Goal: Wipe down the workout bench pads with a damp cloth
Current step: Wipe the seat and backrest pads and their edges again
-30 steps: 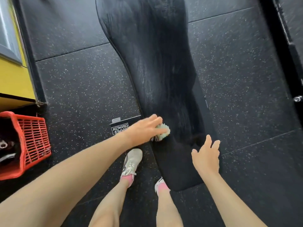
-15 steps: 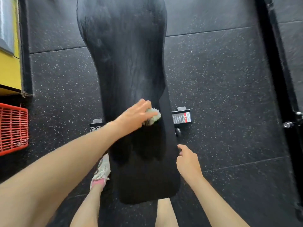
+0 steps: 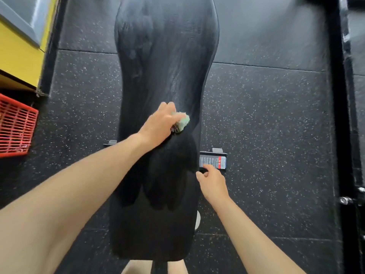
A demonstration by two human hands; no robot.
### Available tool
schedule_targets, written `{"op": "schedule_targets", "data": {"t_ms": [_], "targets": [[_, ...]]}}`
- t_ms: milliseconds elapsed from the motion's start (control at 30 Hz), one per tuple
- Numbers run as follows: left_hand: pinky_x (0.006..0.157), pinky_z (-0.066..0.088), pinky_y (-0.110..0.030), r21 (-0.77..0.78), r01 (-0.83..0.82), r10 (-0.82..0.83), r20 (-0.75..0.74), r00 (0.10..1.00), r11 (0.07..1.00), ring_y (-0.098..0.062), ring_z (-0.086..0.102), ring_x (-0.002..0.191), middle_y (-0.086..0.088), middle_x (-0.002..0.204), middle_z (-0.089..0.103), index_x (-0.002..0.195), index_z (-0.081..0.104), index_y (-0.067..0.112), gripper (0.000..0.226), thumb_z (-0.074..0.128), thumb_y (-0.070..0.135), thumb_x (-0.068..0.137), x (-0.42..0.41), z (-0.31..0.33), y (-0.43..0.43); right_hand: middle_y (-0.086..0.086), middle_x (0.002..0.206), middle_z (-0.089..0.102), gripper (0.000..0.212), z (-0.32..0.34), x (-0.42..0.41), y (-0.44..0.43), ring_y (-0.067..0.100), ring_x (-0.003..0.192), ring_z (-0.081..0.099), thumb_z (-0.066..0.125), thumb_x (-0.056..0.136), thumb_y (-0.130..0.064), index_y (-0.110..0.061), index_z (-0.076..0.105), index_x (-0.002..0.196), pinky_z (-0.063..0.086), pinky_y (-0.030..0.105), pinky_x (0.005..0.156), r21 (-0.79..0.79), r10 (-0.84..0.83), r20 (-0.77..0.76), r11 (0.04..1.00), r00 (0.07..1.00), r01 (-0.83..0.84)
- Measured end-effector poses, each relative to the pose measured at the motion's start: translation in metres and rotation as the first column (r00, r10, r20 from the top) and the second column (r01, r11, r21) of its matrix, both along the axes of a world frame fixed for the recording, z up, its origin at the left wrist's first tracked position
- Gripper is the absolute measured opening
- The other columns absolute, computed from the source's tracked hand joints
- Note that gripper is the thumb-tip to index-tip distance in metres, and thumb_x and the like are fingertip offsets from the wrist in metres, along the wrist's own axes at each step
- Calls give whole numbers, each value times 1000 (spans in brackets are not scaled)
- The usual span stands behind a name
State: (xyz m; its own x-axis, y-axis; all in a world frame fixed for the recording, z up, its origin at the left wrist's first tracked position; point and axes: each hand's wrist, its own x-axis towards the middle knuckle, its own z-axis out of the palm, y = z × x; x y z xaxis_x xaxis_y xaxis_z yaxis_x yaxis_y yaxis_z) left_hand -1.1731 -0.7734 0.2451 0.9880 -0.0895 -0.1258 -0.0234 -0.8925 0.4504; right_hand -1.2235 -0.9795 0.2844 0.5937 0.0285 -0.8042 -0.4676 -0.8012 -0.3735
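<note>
A long black bench pad (image 3: 164, 66) runs from the top of the view down to my legs, with wet streaks on its upper part. My left hand (image 3: 159, 125) grips a small pale green cloth (image 3: 182, 120) and presses it on the pad's middle, near the right side. My right hand (image 3: 212, 182) hangs beside the pad's right edge with loosely curled fingers, holding nothing. The narrower near end of the pad looks dry and matte.
Black speckled rubber floor (image 3: 266, 115) lies all around. A red plastic basket (image 3: 16, 125) stands at the left under a yellow wall ledge (image 3: 17, 52). The bench foot with a label (image 3: 213, 161) sticks out on the right. A black rack upright (image 3: 339, 115) runs along the far right.
The view has shifted so the bench is centred. My left hand has moved the cloth up the pad. My right hand has drawn off the pad to its right edge and curled.
</note>
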Motion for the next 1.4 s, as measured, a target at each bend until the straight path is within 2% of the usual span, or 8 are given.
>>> {"op": "schedule_targets", "data": {"t_ms": [133, 233, 400, 733, 900, 1033, 1167, 1400], "targets": [[68, 46, -36, 47, -530, 532, -72, 843, 847, -24, 36, 92, -10, 102, 42, 113, 61, 15, 43, 46, -8, 79, 30, 2, -26, 12, 127, 58, 39, -6, 30, 15, 30, 114, 53, 43, 97, -12, -12, 50, 135, 44, 37, 96, -2, 54, 57, 999, 997, -54], [55, 34, -25, 157, -36, 40, -27, 999, 987, -22, 41, 84, -7, 97, 46, 104, 61, 19, 40, 62, -4, 71, -3, -1, -61, 10, 130, 56, 42, -3, 40, 9, 27, 116, 53, 38, 97, -9, -16, 50, 136, 45, 35, 95, 3, 109, 44, 994, 993, -109], [68, 41, -23, 392, 618, -649, -67, 758, 681, -13, 48, 76, 2, 88, 55, 92, 65, 21, 26, 72, 9, 69, -1, 20, -40, 8, 133, 56, 37, 3, 56, -10, 24, 119, 52, 37, 98, -8, -13, 55, 131, 39, 26, 88, -44, 168, -11, 985, 986, -168], [77, 40, -32, 678, 295, -42, -363, 931, 674, -27, 44, 100, -12, 83, 42, 98, 65, 11, 22, 51, -1, 86, 120, 34, -90, 11, 124, 62, 37, -37, 134, -90, 20, 102, 57, 41, 92, -5, -11, 61, 122, 43, 26, 86, 74, 248, -86, 967, 965, -242], [94, 41, -35, 478, 147, 325, -761, 562, 866, -29, 44, 121, -12, 133, 45, 129, 52, 9, 35, 47, 10, 94, 119, 11, -178, 9, 112, 65, 36, -35, 188, -172, 27, 108, 61, 42, 87, -2, -9, 66, 113, 47, 31, 86, 38, 147, -147, 989, 978, -143], [87, 43, -36, 371, -310, 481, -607, 633, 876, -29, 50, 114, -10, 125, 48, 122, 52, 9, 30, 51, 9, 92, 116, 16, -208, 9, 107, 66, 34, -19, 233, -190, 24, 98, 62, 43, 90, -4, -11, 63, 117, 48, 35, 86, 21, 104, -132, 995, 986, -103], [65, 40, -29, -125, -881, 638, -644, 422, 456, -17, 56, 83, -5, 102, 60, 110, 55, 12, 26, 63, 27, 89, 111, 29, -202, 6, 99, 63, 28, 9, 243, -155, 21, 93, 61, 51, 95, -11, -12, 56, 123, 51, 39, 90, 218, 34, -211, 976, 977, 13], [69, 44, -33, -544, -811, 466, -787, 404, -216, -21, 60, 81, -4, 91, 68, 113, 62, 8, 22, 56, 20, 95, 78, 44, -207, 8, 120, 62, 34, 27, 230, -106, 24, 107, 61, 57, 96, -20, -11, 52, 129, 49, 34, 85, 457, 1, -312, 877, 950, 149]]}}
